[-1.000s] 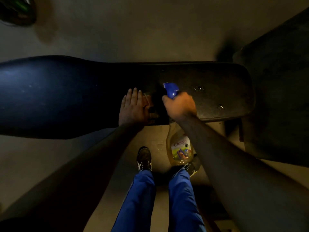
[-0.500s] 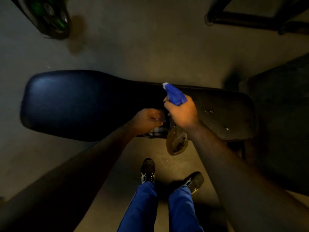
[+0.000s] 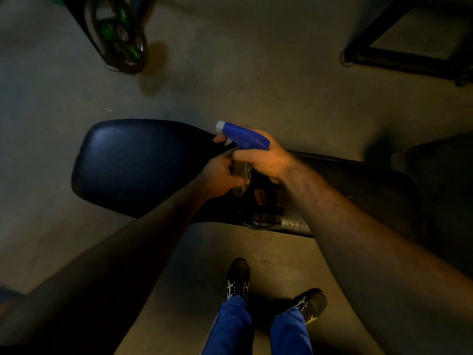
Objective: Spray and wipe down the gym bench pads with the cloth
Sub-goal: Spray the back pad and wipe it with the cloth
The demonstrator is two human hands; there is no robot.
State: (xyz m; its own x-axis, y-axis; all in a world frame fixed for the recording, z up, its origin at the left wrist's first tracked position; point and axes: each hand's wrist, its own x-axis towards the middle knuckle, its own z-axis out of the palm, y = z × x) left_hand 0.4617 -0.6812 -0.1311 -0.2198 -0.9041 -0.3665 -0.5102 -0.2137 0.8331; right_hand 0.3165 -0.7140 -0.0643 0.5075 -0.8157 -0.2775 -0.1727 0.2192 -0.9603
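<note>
Dim gym floor (image 3: pixel 230 93), concrete, with a weight plate (image 3: pixel 120 34) at 11 o'clock and a dark frame (image 3: pixel 399 60) at 2 o'clock. Bench pads run 9-to-3 across the middle: the backrest pad (image 3: pixel 143 165) broad and glossy on the 9 o'clock side, the seat pad (image 3: pixel 371 185) on the 3 o'clock side. Right hand (image 3: pixel 261 157) has its grip wrapped round the neck of the spray bottle (image 3: pixel 243 137), forefinger forward by the trigger; nozzle points toward 9 o'clock, along the backrest's long axis. Left hand (image 3: pixel 220 175) has its fingers curled against the bottle's clear body below; whether it truly grips is unclear. Cloth (image 3: pixel 266 211), checked, lies on the counter at the junction of the pads, at 6 o'clock from both hands, nearer the left. Judgement: spraying the backrest comes next.
</note>
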